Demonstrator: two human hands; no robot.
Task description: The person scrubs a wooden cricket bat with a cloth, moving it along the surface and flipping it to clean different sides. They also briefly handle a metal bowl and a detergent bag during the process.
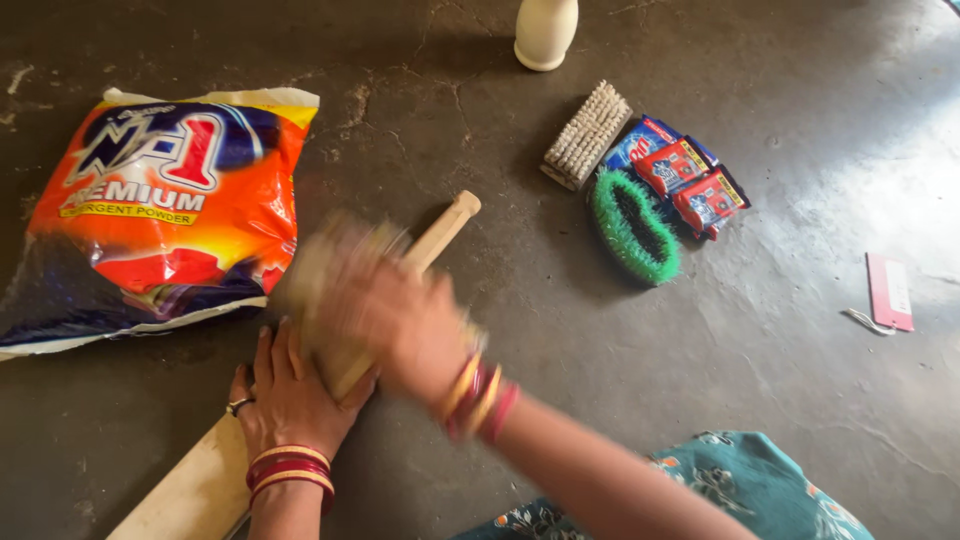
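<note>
A long wooden bat (pixel 445 228) lies slantwise on the dark floor, its round handle pointing up right and its flat blade (pixel 190 490) running to the lower left. My left hand (pixel 290 400) presses flat on the blade, fingers spread, with a ring and bangles. My right hand (pixel 400 320) is blurred above the bat's middle. It appears closed around a pale, blurred object (pixel 335 270) that lies against the wood; what that object is cannot be told.
A big orange and blue detergent powder bag (pixel 165 215) lies at the left. To the right are a pale bristle brush (pixel 587 135), a green brush (pixel 632 228) and small soap packets (pixel 685 175). A cream bottle (pixel 545 32) stands at the top; a pink tag (pixel 889 292) lies far right.
</note>
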